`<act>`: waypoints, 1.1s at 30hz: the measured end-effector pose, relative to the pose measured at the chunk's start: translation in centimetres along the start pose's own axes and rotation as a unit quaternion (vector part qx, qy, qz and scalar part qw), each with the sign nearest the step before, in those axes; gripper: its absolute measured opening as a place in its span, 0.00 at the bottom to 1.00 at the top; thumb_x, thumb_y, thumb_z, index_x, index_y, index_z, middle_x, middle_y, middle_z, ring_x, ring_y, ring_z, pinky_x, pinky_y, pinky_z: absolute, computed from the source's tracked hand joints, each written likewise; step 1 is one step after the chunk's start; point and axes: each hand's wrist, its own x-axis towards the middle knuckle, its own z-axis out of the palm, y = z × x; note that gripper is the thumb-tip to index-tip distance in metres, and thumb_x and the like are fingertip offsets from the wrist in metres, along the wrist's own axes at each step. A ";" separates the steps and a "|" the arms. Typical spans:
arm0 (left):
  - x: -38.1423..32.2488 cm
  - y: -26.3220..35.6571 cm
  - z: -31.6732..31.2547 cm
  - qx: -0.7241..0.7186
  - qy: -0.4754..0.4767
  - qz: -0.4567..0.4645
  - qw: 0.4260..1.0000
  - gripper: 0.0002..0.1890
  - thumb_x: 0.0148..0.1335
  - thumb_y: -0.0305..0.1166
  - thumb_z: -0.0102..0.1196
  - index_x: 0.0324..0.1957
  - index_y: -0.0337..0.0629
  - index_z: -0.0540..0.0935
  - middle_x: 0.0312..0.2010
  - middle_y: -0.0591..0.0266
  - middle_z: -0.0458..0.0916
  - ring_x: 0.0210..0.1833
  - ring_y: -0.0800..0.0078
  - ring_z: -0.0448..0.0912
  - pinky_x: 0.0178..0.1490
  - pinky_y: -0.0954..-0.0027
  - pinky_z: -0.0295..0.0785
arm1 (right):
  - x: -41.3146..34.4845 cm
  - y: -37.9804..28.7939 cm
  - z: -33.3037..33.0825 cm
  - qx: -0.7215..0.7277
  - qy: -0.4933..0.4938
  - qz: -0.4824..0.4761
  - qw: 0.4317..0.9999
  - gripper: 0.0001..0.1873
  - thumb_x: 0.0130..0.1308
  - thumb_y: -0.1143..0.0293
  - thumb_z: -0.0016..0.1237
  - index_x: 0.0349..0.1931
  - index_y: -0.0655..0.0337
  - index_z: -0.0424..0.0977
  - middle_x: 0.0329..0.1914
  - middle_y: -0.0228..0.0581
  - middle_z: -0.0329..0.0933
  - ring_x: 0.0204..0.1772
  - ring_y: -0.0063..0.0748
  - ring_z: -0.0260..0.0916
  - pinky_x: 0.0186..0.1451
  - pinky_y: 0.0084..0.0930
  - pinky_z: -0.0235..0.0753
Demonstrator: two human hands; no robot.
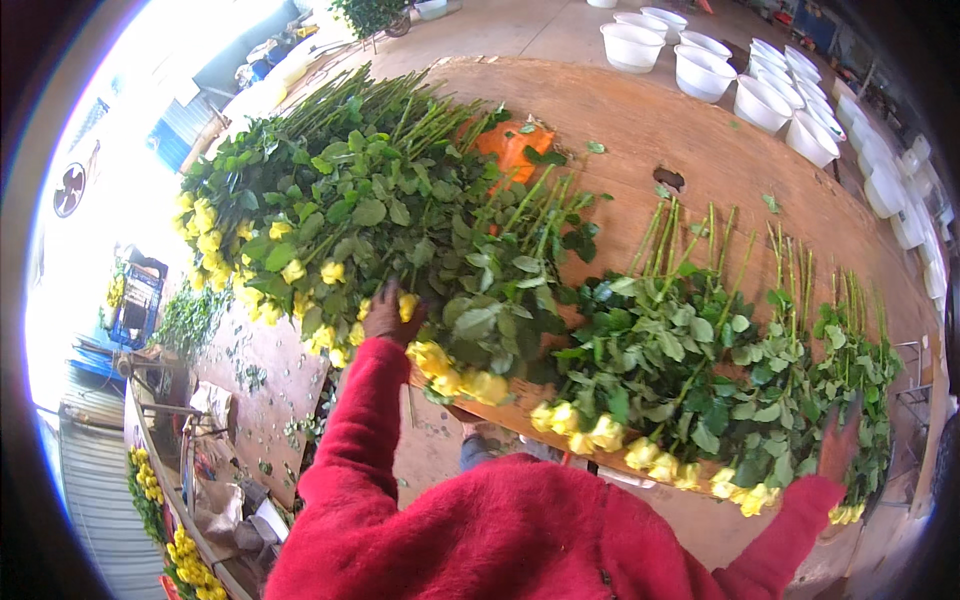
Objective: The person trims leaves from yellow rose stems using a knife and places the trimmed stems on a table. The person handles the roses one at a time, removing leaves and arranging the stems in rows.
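My left hand point(391, 316) reaches into the front edge of a large heap of yellow roses point(367, 210). A yellow bloom point(407, 306) shows between its thumb and fingers; whether they grip a stem is hidden. At the far right, my right hand point(836, 444), blurred, is over the leaves of the rose bundles point(859, 360), fingers apart and nothing seen in it. Between my hands lie smaller rose bunches point(660, 352), with pale yellow blooms towards me and cut stems pointing away.
The roses lie on a wooden table point(630, 112) with a hole in its top. Orange material point(517, 146) lies beside the heap. White buckets point(705, 71) stand on the floor beyond. A blue crate point(139, 300) and fallen leaves point(251, 379) are to the left.
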 end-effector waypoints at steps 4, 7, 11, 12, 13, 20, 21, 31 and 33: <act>4.9 -1.8 1.4 0.060 -0.131 0.021 0.989 0.48 0.45 0.57 0.55 0.65 0.58 0.43 0.61 0.48 0.56 0.62 0.49 0.56 0.60 0.51 0.56 | -3.2 -23.5 3.8 0.344 -0.162 -0.113 0.918 0.22 0.58 0.74 0.45 0.55 0.63 0.61 0.55 0.48 0.65 0.58 0.37 0.62 0.58 0.30 0.61; 7.0 -4.7 -0.4 -0.008 -0.224 0.009 0.974 0.48 0.46 0.54 0.57 0.64 0.57 0.44 0.60 0.46 0.56 0.62 0.49 0.57 0.61 0.53 0.56 | -6.0 -39.6 6.2 0.455 -0.324 -0.256 0.789 0.21 0.61 0.79 0.39 0.55 0.68 0.60 0.52 0.44 0.68 0.54 0.32 0.66 0.56 0.26 0.65; 6.8 -7.4 -5.3 -0.614 -0.193 0.060 0.763 0.44 0.52 0.31 0.58 0.64 0.42 0.42 0.59 0.51 0.58 0.59 0.63 0.61 0.61 0.68 0.55 | -7.6 -57.5 12.5 0.609 -0.613 0.121 0.488 0.20 0.66 0.70 0.36 0.56 0.68 0.58 0.55 0.43 0.64 0.55 0.27 0.63 0.56 0.24 0.63; 6.6 -7.7 -6.4 -0.617 -0.214 0.115 0.749 0.43 0.53 0.28 0.56 0.64 0.39 0.40 0.59 0.51 0.58 0.59 0.66 0.61 0.61 0.69 0.55 | -8.1 -59.8 13.9 0.626 -0.622 0.085 0.462 0.20 0.66 0.67 0.35 0.57 0.67 0.58 0.56 0.41 0.63 0.55 0.26 0.63 0.57 0.23 0.63; 6.0 -7.8 -7.1 -0.621 -0.206 0.152 0.741 0.42 0.55 0.26 0.54 0.63 0.36 0.39 0.58 0.52 0.58 0.58 0.69 0.60 0.60 0.71 0.54 | -8.7 -61.0 15.1 0.643 -0.631 0.047 0.433 0.21 0.67 0.65 0.34 0.57 0.66 0.58 0.57 0.39 0.62 0.55 0.25 0.63 0.57 0.22 0.62; 4.0 -8.1 -3.9 -0.236 -0.077 0.180 0.952 0.37 0.61 0.43 0.42 0.65 0.51 0.36 0.62 0.43 0.50 0.57 0.47 0.64 0.59 0.57 0.58 | -7.7 -61.5 22.8 0.724 -0.499 0.267 0.394 0.10 0.58 0.67 0.46 0.37 0.64 0.71 0.31 0.36 0.74 0.30 0.26 0.71 0.34 0.20 0.73; 4.0 -8.1 -2.8 -0.031 -0.028 0.262 0.964 0.40 0.57 0.47 0.46 0.65 0.51 0.39 0.64 0.44 0.46 0.58 0.48 0.61 0.60 0.52 0.57 | -6.7 -60.3 22.4 0.767 -0.484 0.251 0.339 0.11 0.58 0.68 0.46 0.38 0.64 0.70 0.32 0.36 0.74 0.30 0.26 0.71 0.35 0.21 0.73; 5.5 -9.1 2.1 -0.009 -0.268 0.246 0.931 0.34 0.49 0.52 0.50 0.59 0.58 0.58 0.62 0.42 0.45 0.63 0.35 0.45 0.60 0.43 0.51 | -14.8 -50.8 17.3 0.728 -0.405 0.184 0.522 0.13 0.63 0.70 0.40 0.47 0.61 0.65 0.42 0.37 0.70 0.37 0.27 0.68 0.41 0.22 0.70; 5.6 -9.0 0.7 0.013 -0.285 0.176 0.942 0.37 0.48 0.52 0.53 0.60 0.53 0.58 0.59 0.42 0.55 0.61 0.44 0.55 0.58 0.49 0.58 | -16.1 -52.0 20.6 0.659 -0.408 0.160 0.612 0.19 0.63 0.69 0.39 0.54 0.62 0.61 0.50 0.38 0.66 0.48 0.29 0.63 0.51 0.21 0.62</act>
